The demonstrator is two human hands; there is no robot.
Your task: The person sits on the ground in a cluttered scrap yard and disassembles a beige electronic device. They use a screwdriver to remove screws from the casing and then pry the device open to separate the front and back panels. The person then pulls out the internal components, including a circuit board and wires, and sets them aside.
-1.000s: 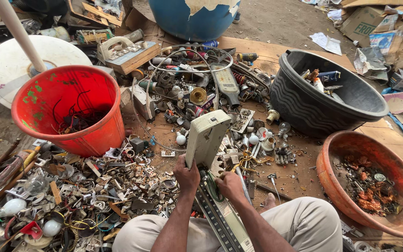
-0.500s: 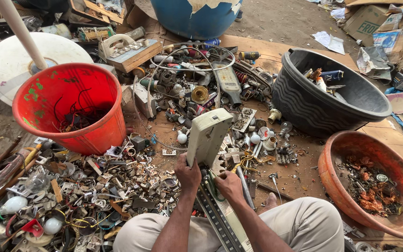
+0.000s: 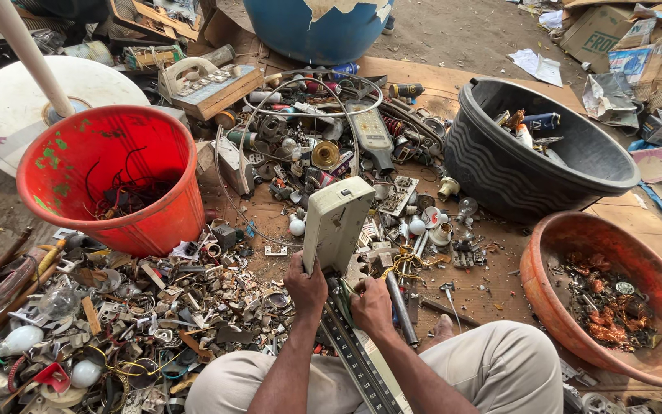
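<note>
The left hand (image 3: 306,287) has its fingers curled tight around the lower end of a long cream plastic casing (image 3: 336,222), which stands tilted up and away from the lap. Just right of it, the right hand (image 3: 371,305) is closed on the dark ribbed strip (image 3: 358,364) that runs down from the casing between the knees; its fingertips are hidden.

Taking the casing as the mark: one red bucket (image 3: 113,178) stands to its left, one blue drum (image 3: 317,27) well beyond it, one black tub (image 3: 534,153) to its upper right, one orange basin (image 3: 614,295) to its right. Loose scrap parts (image 3: 139,322) lie heaped to its lower left.
</note>
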